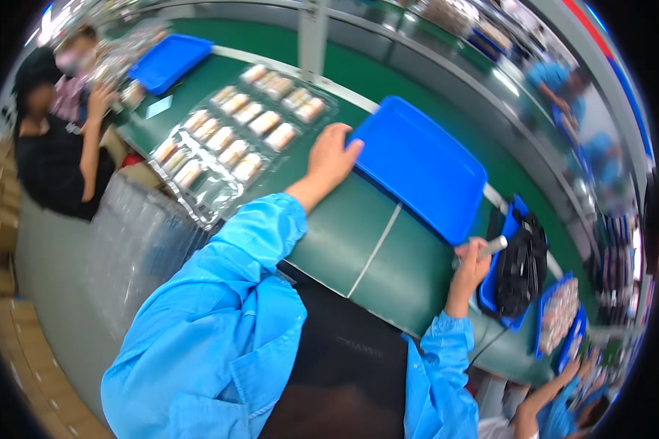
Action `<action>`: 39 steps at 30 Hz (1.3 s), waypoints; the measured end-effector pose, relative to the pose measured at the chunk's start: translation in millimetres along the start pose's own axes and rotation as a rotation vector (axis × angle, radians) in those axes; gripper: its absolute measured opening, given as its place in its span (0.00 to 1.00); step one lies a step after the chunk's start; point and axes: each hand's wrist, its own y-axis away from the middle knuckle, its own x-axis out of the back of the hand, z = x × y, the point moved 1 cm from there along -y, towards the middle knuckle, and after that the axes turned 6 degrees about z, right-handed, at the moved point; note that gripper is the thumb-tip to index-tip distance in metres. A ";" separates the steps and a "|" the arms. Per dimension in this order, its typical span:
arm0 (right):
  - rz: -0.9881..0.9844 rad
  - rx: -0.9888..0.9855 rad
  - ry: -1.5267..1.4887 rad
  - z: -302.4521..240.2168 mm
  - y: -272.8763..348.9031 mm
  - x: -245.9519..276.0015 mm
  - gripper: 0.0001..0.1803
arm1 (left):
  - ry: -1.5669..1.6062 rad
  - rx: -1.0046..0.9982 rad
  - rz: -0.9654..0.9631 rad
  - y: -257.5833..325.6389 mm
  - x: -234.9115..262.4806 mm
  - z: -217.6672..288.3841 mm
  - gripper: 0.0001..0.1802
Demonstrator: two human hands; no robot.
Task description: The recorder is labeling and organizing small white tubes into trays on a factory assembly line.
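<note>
My left hand (pixel 331 157) grips the near left corner of an empty blue plastic tray (pixel 421 164) that lies on the green conveyor belt (pixel 344 234). My right hand (pixel 473 265) is at the tray's near right corner, closed around a thin white pen-like tool (pixel 493 246). Both sleeves are bright blue. To the left of the tray lie clear blister sheets (pixel 234 139) holding several small pale parts in rows.
A second blue tray (pixel 170 60) sits farther left on the belt beside a seated person (pixel 58 139) in black. A blue bin with black bagged items (pixel 521 267) and trays of parts (pixel 560 314) stand at the right. Another worker's hand (pixel 571 369) shows at lower right.
</note>
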 end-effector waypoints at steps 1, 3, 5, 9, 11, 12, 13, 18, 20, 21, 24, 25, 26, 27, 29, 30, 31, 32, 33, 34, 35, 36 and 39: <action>0.032 -0.065 0.029 -15.6 7.2 -13.6 0.07 | 0.016 -0.009 -0.004 -1.1 -1.4 -7.9 0.22; -0.148 0.115 0.130 -34.8 15.6 -34.4 0.07 | 0.018 -0.022 -0.011 -2.2 -1.2 -17.5 0.22; -0.274 0.160 0.136 -55.8 30.4 -63.1 0.09 | -0.001 -0.043 -0.026 -2.8 -1.7 -16.2 0.22; -0.483 0.566 0.195 -86.1 61.2 -113.4 0.15 | 0.052 -0.040 -0.085 -2.5 -8.3 -16.4 0.23; -0.546 0.599 0.223 -82.5 70.4 -124.5 0.17 | 0.052 -0.036 -0.103 -1.8 -5.9 -13.6 0.23; -0.603 0.641 0.251 -78.9 75.1 -128.3 0.18 | 0.050 -0.029 -0.110 -0.7 -4.3 -13.6 0.23; -0.594 0.636 0.278 -72.0 81.3 -128.7 0.20 | 0.028 -0.038 -0.114 1.3 -3.9 -14.0 0.24; -0.514 0.442 0.218 -52.4 85.7 -126.9 0.20 | -0.006 -0.075 -0.126 -1.2 -4.4 -17.8 0.24; -0.567 0.353 0.198 -52.1 88.1 -124.4 0.19 | -0.009 -0.024 -0.133 -0.7 -4.9 -18.7 0.24; -0.563 0.341 0.200 -54.4 88.2 -119.7 0.19 | 0.002 -0.040 -0.122 -2.3 -6.6 -19.6 0.25; -0.561 0.326 0.214 -66.4 89.3 -102.7 0.21 | 0.000 -0.014 -0.145 -4.2 -6.1 -20.0 0.25; -0.545 0.302 0.265 -64.9 90.7 -91.0 0.22 | 0.005 -0.006 -0.154 -5.1 -6.8 -18.2 0.25; -0.533 0.278 0.314 -63.3 92.3 -79.5 0.24 | 0.010 -0.008 -0.162 -4.1 -7.0 -19.4 0.25; -0.514 0.236 0.325 -64.0 95.2 -66.7 0.18 | 0.021 -0.009 -0.149 -3.3 -7.0 -20.4 0.25; -0.423 0.188 0.360 -57.6 109.7 -35.5 0.14 | 0.060 -0.022 -0.144 -5.6 -10.7 -23.2 0.25; -0.342 0.142 0.384 -55.0 120.6 -21.4 0.11 | 0.068 -0.024 -0.165 -7.9 -11.0 -34.7 0.25; -0.285 0.129 0.407 -54.5 130.1 -9.9 0.08 | 0.107 0.012 -0.197 -8.9 -10.9 -41.0 0.25; -0.222 0.116 0.436 -55.3 141.9 1.8 0.06 | 0.112 0.042 -0.220 -9.3 -7.6 -44.9 0.25; -0.182 0.104 0.486 -55.5 155.9 14.3 0.07 | 0.138 0.071 -0.237 -10.0 -3.1 -52.0 0.25; -0.142 0.094 0.538 -57.9 167.8 26.4 0.07 | 0.185 0.079 -0.226 -11.1 0.6 -67.6 0.25; -0.127 0.094 0.596 -62.3 179.1 38.9 0.07 | 0.120 0.071 -0.228 -11.6 7.4 -63.0 0.25; -0.122 0.091 0.641 -68.5 191.4 48.8 0.07 | 0.168 0.098 -0.255 -15.5 15.3 -73.6 0.24; 0.001 -0.129 0.879 -49.1 225.3 111.2 0.08 | 0.255 0.105 -0.265 -20.1 17.2 -91.2 0.23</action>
